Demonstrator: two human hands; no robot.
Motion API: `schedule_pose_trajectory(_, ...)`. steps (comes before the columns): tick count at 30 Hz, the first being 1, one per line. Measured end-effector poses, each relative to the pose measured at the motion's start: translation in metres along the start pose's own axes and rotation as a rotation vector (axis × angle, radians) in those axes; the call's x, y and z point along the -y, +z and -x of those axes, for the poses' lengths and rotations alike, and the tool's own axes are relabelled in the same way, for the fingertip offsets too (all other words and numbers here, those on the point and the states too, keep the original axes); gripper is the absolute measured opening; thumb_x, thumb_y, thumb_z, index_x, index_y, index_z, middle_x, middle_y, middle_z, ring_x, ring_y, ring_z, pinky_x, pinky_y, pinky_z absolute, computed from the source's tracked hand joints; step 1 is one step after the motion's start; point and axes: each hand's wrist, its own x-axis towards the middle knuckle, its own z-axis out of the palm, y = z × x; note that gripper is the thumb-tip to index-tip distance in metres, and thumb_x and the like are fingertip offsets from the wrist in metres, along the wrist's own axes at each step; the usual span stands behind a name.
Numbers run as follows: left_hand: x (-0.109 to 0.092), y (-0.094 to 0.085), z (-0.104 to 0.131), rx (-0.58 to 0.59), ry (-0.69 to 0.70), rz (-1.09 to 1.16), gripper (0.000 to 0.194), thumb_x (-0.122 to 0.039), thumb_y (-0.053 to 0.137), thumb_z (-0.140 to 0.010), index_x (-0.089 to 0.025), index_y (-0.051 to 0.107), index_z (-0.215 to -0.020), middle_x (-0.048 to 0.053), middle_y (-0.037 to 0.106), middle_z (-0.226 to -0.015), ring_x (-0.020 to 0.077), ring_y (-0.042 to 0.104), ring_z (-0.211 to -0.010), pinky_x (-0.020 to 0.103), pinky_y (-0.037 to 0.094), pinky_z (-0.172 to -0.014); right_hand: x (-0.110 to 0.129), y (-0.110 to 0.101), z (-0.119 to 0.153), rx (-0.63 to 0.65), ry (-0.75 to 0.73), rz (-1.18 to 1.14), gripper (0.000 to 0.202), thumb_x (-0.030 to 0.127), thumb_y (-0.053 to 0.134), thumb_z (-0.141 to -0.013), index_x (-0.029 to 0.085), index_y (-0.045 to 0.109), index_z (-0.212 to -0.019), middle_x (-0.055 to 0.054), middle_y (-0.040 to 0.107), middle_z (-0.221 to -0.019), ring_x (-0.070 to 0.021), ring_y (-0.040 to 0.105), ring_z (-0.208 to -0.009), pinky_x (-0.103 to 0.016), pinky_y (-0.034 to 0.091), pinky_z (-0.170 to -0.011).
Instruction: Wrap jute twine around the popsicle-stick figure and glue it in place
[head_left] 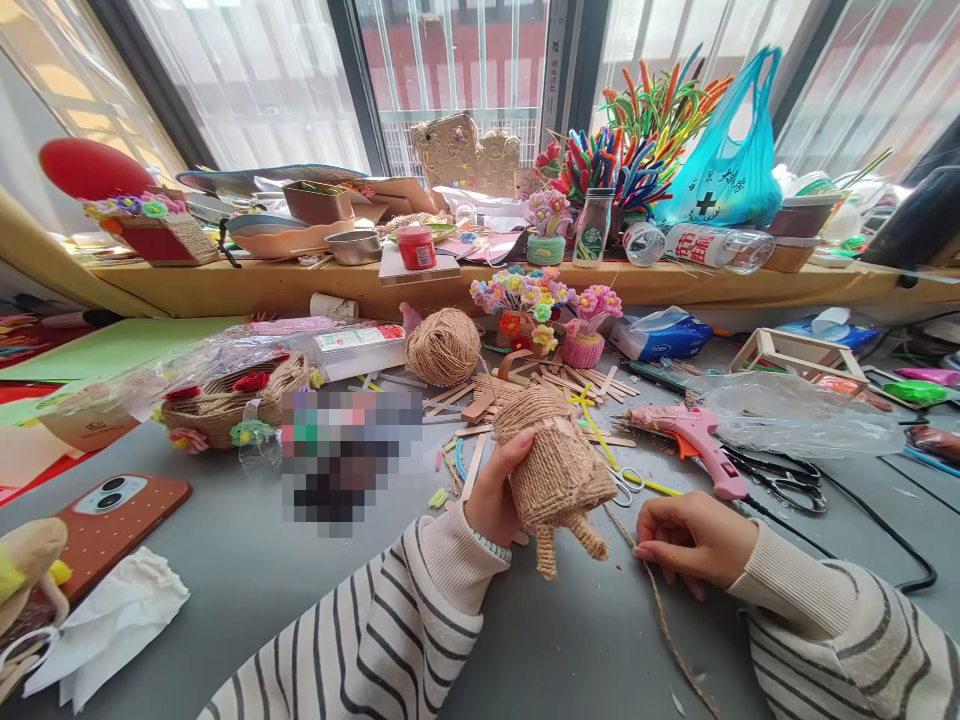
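Observation:
My left hand (501,482) is wrapped round a twine-covered figure (559,455) with two short legs, held tilted above the grey table. Coils of brown jute twine cover its body, and a paler bare patch shows near its upper side. To the right, my right hand (694,545) pinches a loose length of twine (664,620) between thumb and fingers. That strand hangs down toward the table's front edge. Behind the figure rests a ball of twine (442,346). A pink glue gun (697,440) lies beyond my right hand, with small white-handled scissors (628,486) beside the figure.
Wooden craft sticks (592,382) lie scattered behind the figure. Black scissors (795,485) and a cable sit at the right. A phone (124,515) and crumpled tissue (120,625) are at the left. Flower pots (583,345) stand at the back, below a crowded ledge (262,290).

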Motion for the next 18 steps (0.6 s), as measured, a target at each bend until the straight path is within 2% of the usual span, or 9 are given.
schedule_pose_trajectory(1,0.0,0.0,0.0,-0.008,0.008,0.0,0.023,-0.036,0.069,-0.074,-0.015,0.07,-0.085,0.008,0.075,-0.087,0.0256,0.069,-0.089,0.036,0.051,-0.085,0.004,0.001,0.001,0.001,0.006,-0.087,0.039,0.055,0.068,-0.068,0.021,0.05,-0.068,0.004,0.059,-0.051,-0.0071,0.048,-0.036,-0.018,0.03,-0.036)
schedule_pose_trajectory(3,0.0,0.001,0.0,-0.009,0.014,-0.011,0.025,-0.037,0.07,-0.074,-0.015,0.07,-0.086,0.008,0.075,-0.089,0.0272,0.069,-0.093,0.037,0.051,-0.087,0.01,0.001,0.001,-0.076,-0.017,-0.245,0.043,0.058,0.071,-0.066,0.02,0.049,-0.07,0.003,0.061,-0.056,-0.0082,0.054,-0.041,-0.019,0.036,-0.038)
schedule_pose_trajectory(6,-0.001,0.0,0.0,0.028,-0.002,-0.001,0.028,-0.038,0.071,-0.073,-0.014,0.07,-0.089,0.008,0.076,-0.089,0.0272,0.069,-0.092,0.038,0.053,-0.086,0.008,-0.003,-0.002,-0.307,-0.087,-0.296,0.045,0.063,0.064,-0.071,0.021,0.05,-0.074,0.0,0.064,-0.064,-0.0118,0.06,-0.05,-0.024,0.047,-0.045)
schedule_pose_trajectory(8,-0.001,0.0,0.001,0.044,-0.009,0.023,0.028,-0.037,0.072,-0.073,-0.015,0.07,-0.089,0.006,0.076,-0.087,0.0246,0.07,-0.087,0.036,0.054,-0.083,0.002,-0.007,-0.005,-0.485,-0.112,-0.127,0.038,0.059,0.058,-0.078,0.022,0.05,-0.074,-0.002,0.063,-0.064,-0.014,0.06,-0.051,-0.028,0.049,-0.048)
schedule_pose_trajectory(10,-0.001,0.0,0.001,0.041,-0.015,0.036,0.028,-0.037,0.072,-0.073,-0.014,0.07,-0.089,0.005,0.075,-0.084,0.0226,0.07,-0.084,0.034,0.054,-0.081,-0.005,-0.01,-0.008,-0.652,-0.153,0.164,0.025,0.047,0.056,-0.081,0.023,0.051,-0.074,-0.001,0.059,-0.061,-0.0139,0.055,-0.05,-0.03,0.048,-0.05)
schedule_pose_trajectory(12,-0.001,0.001,0.001,0.02,-0.009,0.023,0.03,-0.037,0.071,-0.074,-0.013,0.07,-0.092,0.005,0.075,-0.085,0.0218,0.069,-0.084,0.034,0.053,-0.083,-0.008,-0.011,-0.009,-0.744,-0.24,0.395,0.015,0.037,0.056,-0.08,0.023,0.055,-0.076,-0.001,0.058,-0.063,-0.0124,0.049,-0.049,-0.031,0.047,-0.052)
schedule_pose_trajectory(14,-0.001,0.002,0.002,0.009,0.002,0.001,0.032,-0.038,0.069,-0.075,-0.013,0.071,-0.095,0.007,0.075,-0.087,0.0229,0.068,-0.087,0.037,0.051,-0.087,-0.007,-0.01,-0.008,-0.7,-0.353,0.459,0.011,0.031,0.052,-0.08,0.022,0.058,-0.082,-0.003,0.061,-0.073,-0.0122,0.05,-0.053,-0.029,0.046,-0.053)
schedule_pose_trajectory(16,-0.001,0.002,0.002,-0.001,0.014,-0.02,0.032,-0.039,0.067,-0.077,-0.014,0.071,-0.096,0.007,0.074,-0.089,0.0237,0.067,-0.09,0.038,0.048,-0.092,-0.004,-0.008,-0.004,-0.536,-0.424,0.419,0.015,0.027,0.047,-0.08,0.022,0.06,-0.085,-0.005,0.062,-0.08,-0.0125,0.053,-0.058,-0.027,0.046,-0.05)
schedule_pose_trajectory(18,-0.001,0.002,0.002,0.0,0.017,-0.027,0.031,-0.04,0.066,-0.077,-0.015,0.071,-0.094,0.006,0.074,-0.089,0.0237,0.067,-0.092,0.039,0.047,-0.094,-0.004,-0.01,0.001,-0.366,-0.427,0.363,0.018,0.023,0.044,-0.079,0.023,0.061,-0.084,-0.005,0.063,-0.082,-0.0123,0.056,-0.061,-0.024,0.045,-0.048)
